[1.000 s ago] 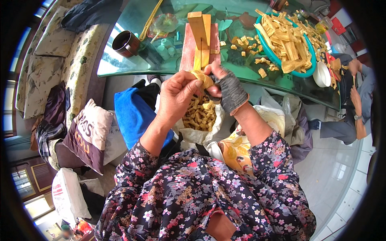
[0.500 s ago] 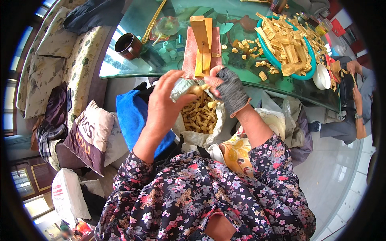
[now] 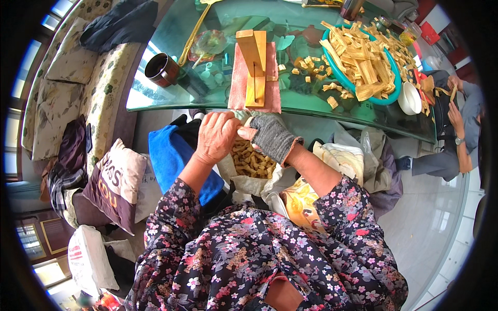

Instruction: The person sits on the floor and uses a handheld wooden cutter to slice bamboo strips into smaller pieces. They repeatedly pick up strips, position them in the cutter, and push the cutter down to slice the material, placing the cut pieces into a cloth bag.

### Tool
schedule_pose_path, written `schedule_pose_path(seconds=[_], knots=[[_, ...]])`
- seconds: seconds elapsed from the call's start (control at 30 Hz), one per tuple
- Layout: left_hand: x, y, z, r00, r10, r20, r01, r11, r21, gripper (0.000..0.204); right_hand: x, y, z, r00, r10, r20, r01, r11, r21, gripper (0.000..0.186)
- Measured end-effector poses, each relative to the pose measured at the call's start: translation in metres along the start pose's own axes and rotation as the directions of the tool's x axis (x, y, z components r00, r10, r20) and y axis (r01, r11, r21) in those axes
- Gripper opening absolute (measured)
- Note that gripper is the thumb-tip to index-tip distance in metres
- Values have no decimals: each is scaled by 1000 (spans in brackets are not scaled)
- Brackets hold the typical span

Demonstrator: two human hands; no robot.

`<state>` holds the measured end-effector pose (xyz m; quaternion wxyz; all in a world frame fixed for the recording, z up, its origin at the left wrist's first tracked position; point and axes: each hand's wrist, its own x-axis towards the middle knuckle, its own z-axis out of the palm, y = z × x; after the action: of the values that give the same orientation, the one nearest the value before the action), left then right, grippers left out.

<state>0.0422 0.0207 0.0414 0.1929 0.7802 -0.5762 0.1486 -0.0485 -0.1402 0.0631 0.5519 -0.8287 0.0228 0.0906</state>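
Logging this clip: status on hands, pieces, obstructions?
Left hand, gloved right hand meeting; grip unclear. Yellowish pieces inside white sack. Hands partly hide sack's opening.

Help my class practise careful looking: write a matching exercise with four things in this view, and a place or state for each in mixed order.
Things:
1. The person's left hand
2. The person's right hand
3. Wooden stand
4. White bowl

Place or state:
A. On the pink cloth
B. Bare, with no glove
C. Beside the teal tub
D. In a grey fingerless glove

Pairs: 1-B, 2-D, 3-A, 4-C
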Motion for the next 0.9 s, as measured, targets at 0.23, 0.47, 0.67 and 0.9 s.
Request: schedule_pose_path(seconds=[0.23, 0.47, 0.67, 0.9], knots=[[5, -36, 12, 999, 40, 28, -41, 998, 37, 14, -7, 0, 11, 972, -46, -231, 108, 958, 265, 23], [30, -15, 17, 701, -454, 550, 637, 53, -769, 15, 22, 41, -22, 861, -70, -504, 101, 994, 34, 30], [52, -18, 13, 651, -463, 601, 596, -178, -783, 17, 32, 53, -35, 775, -97, -625, 89, 995, -44, 23], [70, -26, 12, 609, -559, 563, 666, -26, -746, 23, 42, 40, -40, 761, -76, -644, 57, 997, -50, 29]])
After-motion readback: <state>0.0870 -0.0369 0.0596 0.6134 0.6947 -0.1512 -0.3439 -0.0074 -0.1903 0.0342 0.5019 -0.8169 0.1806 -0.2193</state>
